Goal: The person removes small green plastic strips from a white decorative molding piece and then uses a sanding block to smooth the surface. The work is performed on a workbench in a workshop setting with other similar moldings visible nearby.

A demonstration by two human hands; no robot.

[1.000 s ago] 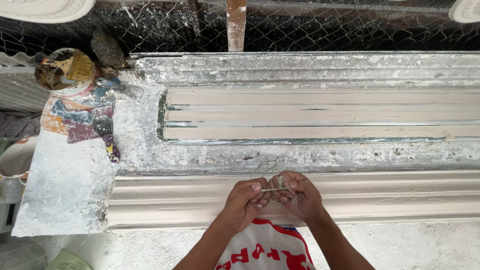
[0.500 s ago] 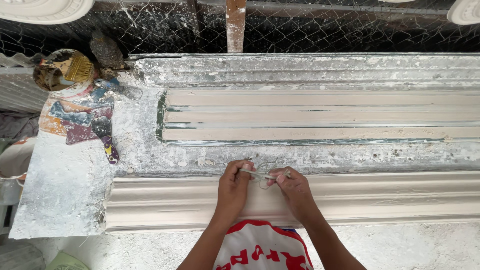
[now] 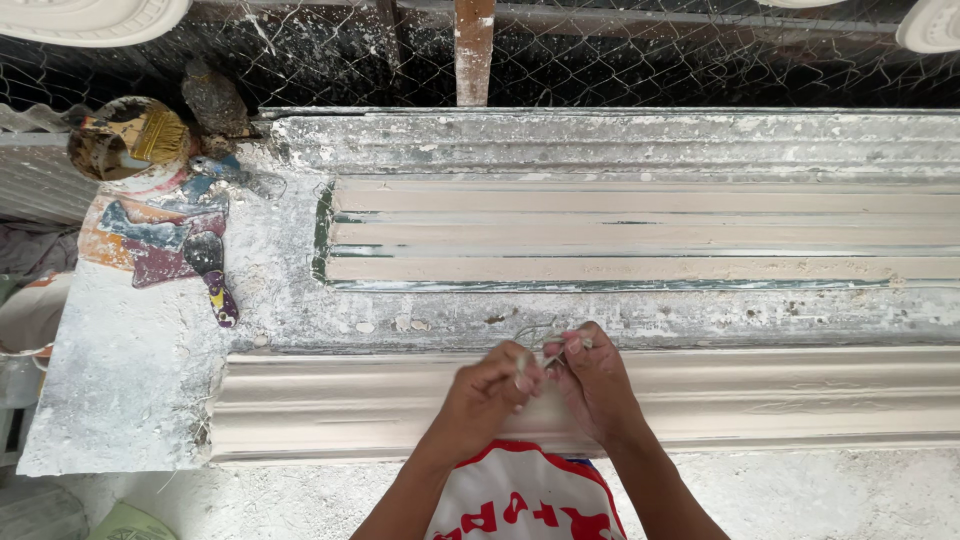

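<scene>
Wire, a thin pale strand (image 3: 547, 352), is what I see caught between both hands, held just above the near plaster moulding (image 3: 800, 400) at the middle of the bench. Going from the left: a plaster-caked board (image 3: 130, 380) carries a paint-stained cloth (image 3: 150, 235) and a small round tin (image 3: 125, 140), all well apart from the hands. Next comes my left hand (image 3: 488, 392), fingers curled together and pinching the strand's left end between thumb and forefinger. The strand runs roughly left to right, its long axis along the moulding, rising a little toward the right, with a faint loop standing up above it. My right hand (image 3: 598, 385) pinches the other end, fingertips drawn tight together, the rest of the hand resting over the moulding. The two hands are nearly touching, so neither is nearer to the strand; it lies right between their fingertips. Beyond them, farther from me, sits the long cream-coloured mould bed (image 3: 640, 235), and behind it wire mesh (image 3: 700, 60). How the strand is twisted I cannot tell.
</scene>
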